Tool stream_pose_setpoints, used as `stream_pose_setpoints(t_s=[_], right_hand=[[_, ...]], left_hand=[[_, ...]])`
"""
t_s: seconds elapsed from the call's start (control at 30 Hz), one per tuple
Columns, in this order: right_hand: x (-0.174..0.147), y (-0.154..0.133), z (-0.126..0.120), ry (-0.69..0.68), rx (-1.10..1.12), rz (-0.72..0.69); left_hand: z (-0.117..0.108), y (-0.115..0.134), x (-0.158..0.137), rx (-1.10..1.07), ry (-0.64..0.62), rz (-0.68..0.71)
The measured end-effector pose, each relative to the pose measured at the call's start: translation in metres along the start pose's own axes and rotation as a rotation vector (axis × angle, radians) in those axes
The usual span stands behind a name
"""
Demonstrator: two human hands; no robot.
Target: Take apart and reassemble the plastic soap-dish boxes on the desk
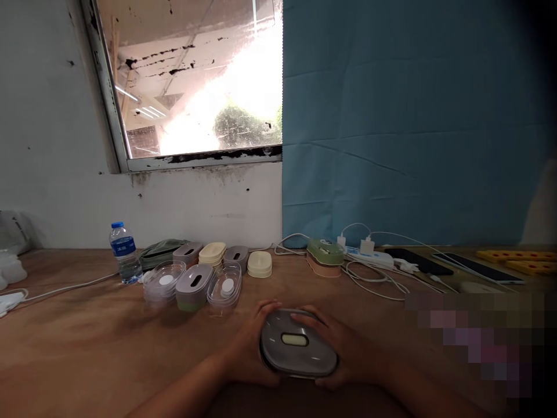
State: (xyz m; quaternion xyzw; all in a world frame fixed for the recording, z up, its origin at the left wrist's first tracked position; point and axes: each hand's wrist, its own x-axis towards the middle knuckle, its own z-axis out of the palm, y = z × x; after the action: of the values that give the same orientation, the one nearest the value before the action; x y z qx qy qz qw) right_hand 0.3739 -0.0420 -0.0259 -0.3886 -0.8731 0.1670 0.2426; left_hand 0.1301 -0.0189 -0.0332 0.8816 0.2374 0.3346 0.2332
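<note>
A grey, rounded oval plastic box (300, 359) with a pale cream slot in its top is between my two hands, close to me at the table's front. My left hand (250, 353) wraps its left side, thumb low and fingers at the far edge. My right hand (337, 342) grips the right side, with fingers lying over the top's far edge. Beyond them stand stacked clear plastic containers (224, 295), a grey slotted lid (195, 278) on a greenish base, and cream oval pieces (260, 263). What is under the held box is hidden.
A water bottle (125, 255) stands at the left by a green pouch (159, 249). Towards the back right are a green-topped box (325, 251), a power strip (369, 256) with looping white cables, a black tablet (476, 269) and yellow pieces (517, 256). A pixelated patch covers the right.
</note>
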Motion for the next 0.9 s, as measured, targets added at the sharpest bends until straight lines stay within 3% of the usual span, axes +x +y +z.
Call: stream_pose_setpoints(t_s=[0.13, 0.27, 0.4, 0.47, 0.63, 0.77, 0.9], right_hand=[[0.002, -0.006, -0.002, 0.028, -0.094, -0.007], [0.004, -0.006, -0.001, 0.106, -0.03, 0.015], [0.007, 0.005, 0.001, 0.283, 0.057, 0.102], [0.008, 0.013, 0.003, 0.427, 0.095, 0.144], [0.011, 0.031, 0.006, 0.644, 0.228, 0.245], [0.009, 0.039, 0.01, 0.627, 0.319, 0.214], [0.009, 0.038, 0.012, 0.63, 0.25, 0.213]], left_hand=[[-0.001, -0.005, -0.001, -0.036, 0.064, -0.07], [0.003, -0.012, -0.002, -0.104, 0.126, -0.142], [0.008, -0.014, -0.005, -0.036, 0.195, -0.227], [0.007, -0.009, -0.005, 0.04, 0.158, -0.204], [0.01, 0.01, 0.0, 0.166, -0.122, 0.071], [0.015, 0.011, 0.003, 0.26, -0.135, 0.068], [0.009, 0.008, 0.006, 0.334, -0.109, 0.019]])
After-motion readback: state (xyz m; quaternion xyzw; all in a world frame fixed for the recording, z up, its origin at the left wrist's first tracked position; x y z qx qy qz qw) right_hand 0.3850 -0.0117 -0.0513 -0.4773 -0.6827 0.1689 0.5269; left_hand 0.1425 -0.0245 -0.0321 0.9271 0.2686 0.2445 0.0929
